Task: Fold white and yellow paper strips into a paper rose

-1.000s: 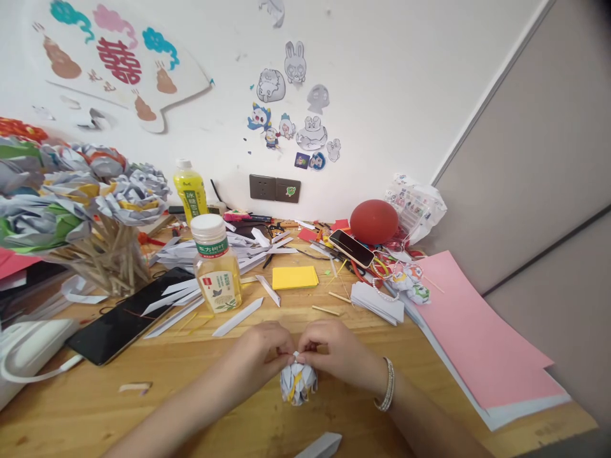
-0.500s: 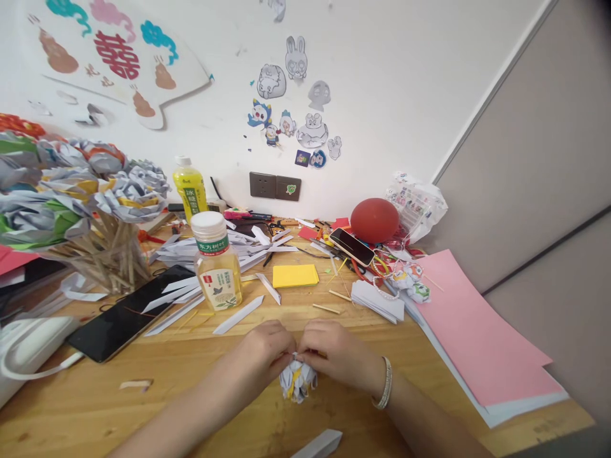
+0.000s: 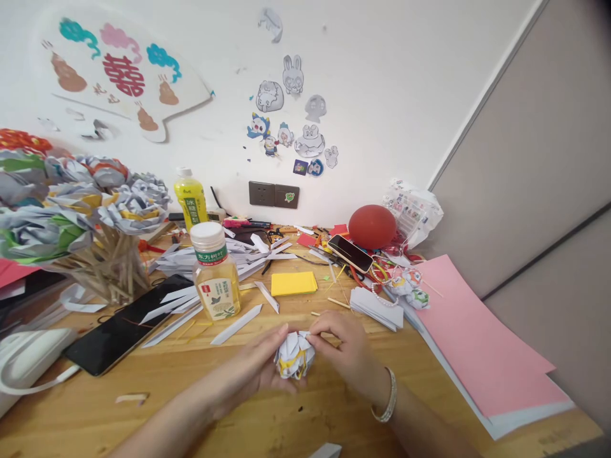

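A crumpled-looking paper flower [image 3: 294, 356], white with yellow petals, sits between my two hands just above the wooden table. My left hand [image 3: 260, 362] cups it from the left and below, with the thumb along its upper side. At its upper right edge, my right hand [image 3: 341, 346] pinches a white petal between thumb and forefinger. A bracelet circles my right wrist. Near my hands lie a folded white paper strip [image 3: 236, 324] and a stack of yellow paper [image 3: 293, 284]. A white paper piece [image 3: 327, 451] shows at the bottom edge.
Two drink bottles, one nearer [image 3: 216, 280] and one behind [image 3: 189, 198], stand left of centre. A vase of paper flowers [image 3: 119, 261] and a black phone [image 3: 126, 327] are at left. White slips [image 3: 377, 308], another phone [image 3: 351, 252], a red balloon [image 3: 372, 226] and pink sheets [image 3: 482, 343] occupy the right.
My left hand has opened out under and beside the flower, which has risen slightly and turned. My right hand has shifted from its top to its upper right edge.
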Tool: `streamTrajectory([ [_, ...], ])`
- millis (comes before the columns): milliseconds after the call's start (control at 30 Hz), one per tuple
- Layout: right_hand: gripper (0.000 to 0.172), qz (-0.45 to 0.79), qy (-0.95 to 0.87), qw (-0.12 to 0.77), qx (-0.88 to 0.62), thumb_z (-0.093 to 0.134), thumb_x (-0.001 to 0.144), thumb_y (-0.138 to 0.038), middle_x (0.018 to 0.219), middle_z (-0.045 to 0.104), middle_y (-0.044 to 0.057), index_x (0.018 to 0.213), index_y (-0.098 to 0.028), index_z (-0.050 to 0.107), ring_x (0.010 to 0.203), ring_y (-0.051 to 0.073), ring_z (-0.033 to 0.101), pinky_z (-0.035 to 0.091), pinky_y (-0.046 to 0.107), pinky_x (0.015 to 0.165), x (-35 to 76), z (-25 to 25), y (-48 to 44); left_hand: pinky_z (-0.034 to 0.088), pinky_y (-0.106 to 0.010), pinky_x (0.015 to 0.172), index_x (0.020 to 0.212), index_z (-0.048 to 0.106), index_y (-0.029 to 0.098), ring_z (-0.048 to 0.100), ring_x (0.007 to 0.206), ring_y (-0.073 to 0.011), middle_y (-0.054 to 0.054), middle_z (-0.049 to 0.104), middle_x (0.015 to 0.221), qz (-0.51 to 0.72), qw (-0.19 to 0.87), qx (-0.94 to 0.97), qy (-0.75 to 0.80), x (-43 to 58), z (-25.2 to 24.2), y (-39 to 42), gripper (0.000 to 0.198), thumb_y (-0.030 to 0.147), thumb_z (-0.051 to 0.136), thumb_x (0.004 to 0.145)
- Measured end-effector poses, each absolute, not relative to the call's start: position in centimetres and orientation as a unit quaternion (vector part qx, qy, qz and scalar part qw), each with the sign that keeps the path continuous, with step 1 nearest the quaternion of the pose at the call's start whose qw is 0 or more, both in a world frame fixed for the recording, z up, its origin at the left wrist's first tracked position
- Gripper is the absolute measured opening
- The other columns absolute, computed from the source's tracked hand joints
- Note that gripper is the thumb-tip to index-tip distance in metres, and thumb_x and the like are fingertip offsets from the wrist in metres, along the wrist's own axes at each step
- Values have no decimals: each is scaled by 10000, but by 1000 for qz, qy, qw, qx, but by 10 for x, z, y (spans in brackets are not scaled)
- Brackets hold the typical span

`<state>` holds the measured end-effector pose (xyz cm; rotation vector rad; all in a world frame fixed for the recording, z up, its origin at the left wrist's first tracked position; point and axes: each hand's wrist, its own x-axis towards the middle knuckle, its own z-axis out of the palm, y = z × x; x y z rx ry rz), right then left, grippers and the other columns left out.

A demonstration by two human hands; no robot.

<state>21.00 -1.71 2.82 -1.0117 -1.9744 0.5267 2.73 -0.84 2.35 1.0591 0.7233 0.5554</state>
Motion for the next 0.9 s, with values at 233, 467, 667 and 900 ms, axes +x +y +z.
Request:
streamTrajectory([
  [233,121,202,-791,404,-412,549,846,-254,840,684,26,893,-207,649,796,166,610,454,267,738,208,26,-15,410,-239,526,906,561,167,530,553,-124,8,599,659,354,729,460,364,42,16,-16,435,542,632,698],
  [467,171,115,-829,387,-386,480,893,-214,799,681,27,868,-195,649,743,155,599,465,269,712,207,32,-19,413,-251,545,811,532,167,508,491,-129,50,556,515,345,652,537,409,42,25,-14,501,632,595,639],
  [667,239,-94,-858,397,-312,373,919,-138,754,670,89,949,-126,611,715,184,599,508,320,678,202,27,-24,402,-250,553,838,524,170,490,498,-128,55,543,524,355,653,528,411,44,28,-18,499,635,571,662],
  [900,295,-158,-852,372,-334,412,867,-100,1105,613,195,1130,-61,540,1000,257,570,506,399,798,188,29,-42,415,-252,598,917,526,190,505,615,-141,36,557,661,413,650,487,411,35,30,-17,521,631,599,650],
])
